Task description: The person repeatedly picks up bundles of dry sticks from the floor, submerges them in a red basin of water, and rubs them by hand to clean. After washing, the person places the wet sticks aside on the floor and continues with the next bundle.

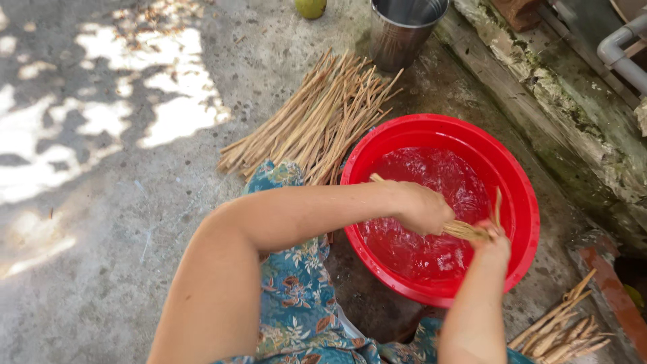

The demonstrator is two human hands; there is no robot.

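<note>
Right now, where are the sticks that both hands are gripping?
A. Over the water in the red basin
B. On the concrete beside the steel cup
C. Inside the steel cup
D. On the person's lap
A: the left hand and right hand grip a small bunch of sticks over the water inside the red basin; the big pile of sticks lies apart on the concrete.
</note>
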